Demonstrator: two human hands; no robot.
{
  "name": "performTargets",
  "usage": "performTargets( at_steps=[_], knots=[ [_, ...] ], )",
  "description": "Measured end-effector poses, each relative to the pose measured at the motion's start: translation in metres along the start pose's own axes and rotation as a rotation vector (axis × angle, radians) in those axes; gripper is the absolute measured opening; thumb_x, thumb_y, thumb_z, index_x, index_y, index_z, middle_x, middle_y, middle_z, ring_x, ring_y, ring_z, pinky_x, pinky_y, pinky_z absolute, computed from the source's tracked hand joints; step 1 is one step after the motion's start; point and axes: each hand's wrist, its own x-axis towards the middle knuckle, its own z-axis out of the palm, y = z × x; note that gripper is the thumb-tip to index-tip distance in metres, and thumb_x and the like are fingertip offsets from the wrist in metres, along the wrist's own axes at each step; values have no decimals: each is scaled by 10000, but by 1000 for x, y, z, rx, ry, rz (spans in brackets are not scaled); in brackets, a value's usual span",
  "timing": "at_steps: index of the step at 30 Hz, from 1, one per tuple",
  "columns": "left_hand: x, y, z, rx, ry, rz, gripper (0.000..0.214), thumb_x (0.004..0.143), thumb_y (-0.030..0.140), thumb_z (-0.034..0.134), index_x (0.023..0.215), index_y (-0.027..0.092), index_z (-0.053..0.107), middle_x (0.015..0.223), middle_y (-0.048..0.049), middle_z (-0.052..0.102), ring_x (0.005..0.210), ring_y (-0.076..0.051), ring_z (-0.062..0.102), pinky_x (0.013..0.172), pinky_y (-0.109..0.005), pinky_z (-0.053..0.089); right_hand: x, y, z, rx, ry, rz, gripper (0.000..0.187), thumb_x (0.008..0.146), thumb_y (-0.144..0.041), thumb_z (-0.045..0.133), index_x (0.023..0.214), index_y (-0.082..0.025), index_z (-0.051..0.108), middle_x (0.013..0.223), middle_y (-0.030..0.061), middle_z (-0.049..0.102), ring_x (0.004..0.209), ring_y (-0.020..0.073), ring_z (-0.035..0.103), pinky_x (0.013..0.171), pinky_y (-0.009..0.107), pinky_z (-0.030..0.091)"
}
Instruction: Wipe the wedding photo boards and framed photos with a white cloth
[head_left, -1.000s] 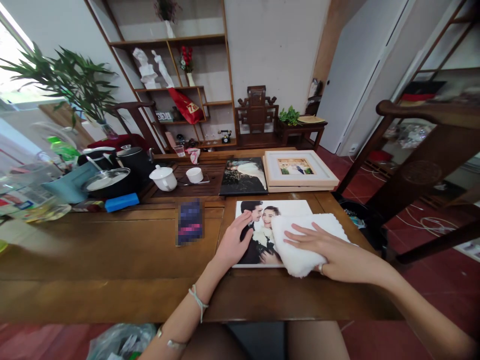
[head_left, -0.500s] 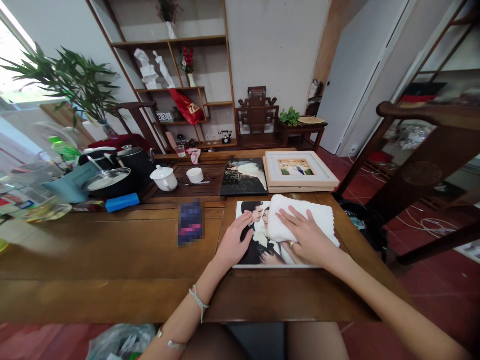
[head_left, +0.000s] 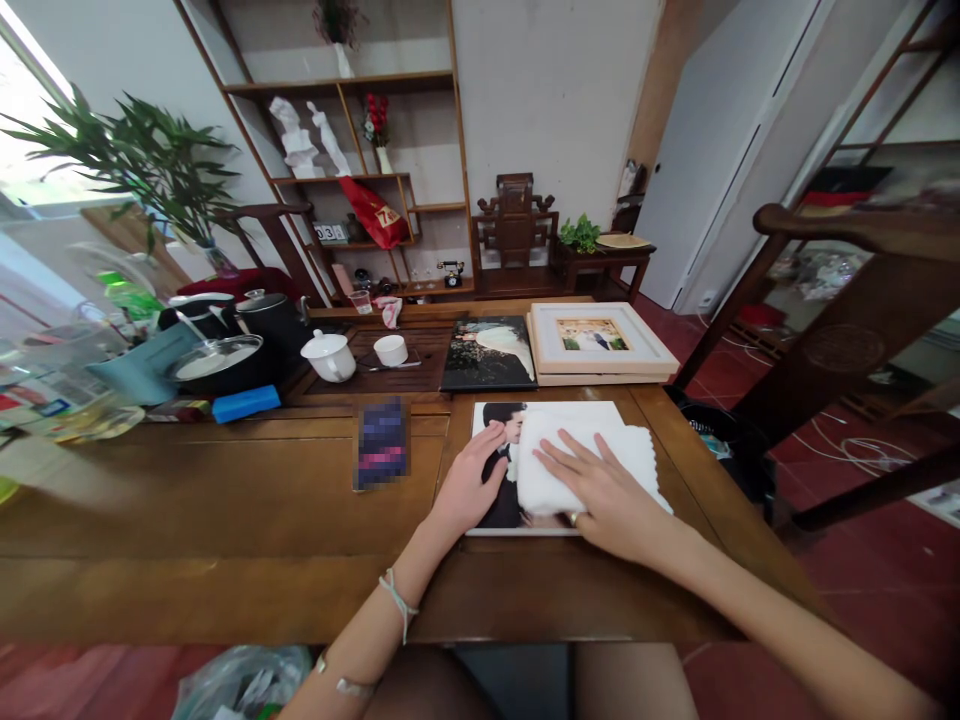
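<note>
A photo panel (head_left: pixel 496 512) showing a couple lies flat on the wooden table (head_left: pixel 225 510) before me. My left hand (head_left: pixel 470 485) rests on the panel's left side, fingers stretched out and thumb apart. Under my right hand (head_left: pixel 600 490) is a folded white cloth (head_left: pixel 637 455), pressed flat on the panel with the fingers spread. The cloth hides most of the panel's middle and right side. Left of the panel, a small dark blue item (head_left: pixel 382 443) with a pink band lies on the table, blurred out.
Behind the panel lie a dark photo panel (head_left: pixel 491 353) and stacked light-framed pictures (head_left: pixel 652 352). A white lidded cup (head_left: pixel 328 357), a small white bowl (head_left: pixel 390 350), a blue block (head_left: pixel 246 404) and a black kettle (head_left: pixel 268 325) stand farther left. A wooden chair (head_left: pixel 847 330) is at right.
My right hand has slid the white cloth toward me and a little left across the panel, baring its top right and covering more of its lower middle. My left hand stays put.
</note>
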Motion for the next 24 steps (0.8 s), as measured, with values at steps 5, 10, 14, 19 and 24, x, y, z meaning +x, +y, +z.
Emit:
performTargets(
  at_steps=[5,10,14,19,24],
  knots=[
    [0,0,-1,-6,1,2,371,905,226,480,1254,164,589,1382,-118,535,1324,-232,454,1132,-454,348,37,41,3,-34,127,106,768,711,-150,431,1472,-156,323,1527,100,326,1428,329,201,1109,646,133],
    [0,0,0,-5,7,5,371,905,227,478,1254,168,591,1381,-114,536,1326,-232,453,1131,-452,351,57,54,10,-93,175,160,779,719,-148,425,1485,-127,282,1537,131,299,1427,368,166,1091,684,94],
    [0,1,0,-11,8,6,373,899,217,488,1255,180,591,1375,-107,543,1316,-236,465,1130,-460,353,52,39,8,-100,134,123,788,720,-150,429,1491,-135,267,1541,128,290,1428,386,145,1073,706,110],
    [1,1,-2,-17,-11,0,407,887,188,472,1281,157,572,1387,-116,529,1331,-239,445,1143,-457,330,27,1,10,-118,48,10,855,647,-112,466,1483,-120,285,1554,119,257,1433,388,111,1086,696,88],
    [1,1,-3,-47,-27,42,441,869,150,466,1297,191,560,1388,-95,532,1342,-236,430,1130,-470,346,2,-21,16,-65,55,-129,922,603,-84,469,1496,-131,246,1570,108,218,1449,351,21,1108,671,40]
  ],
)
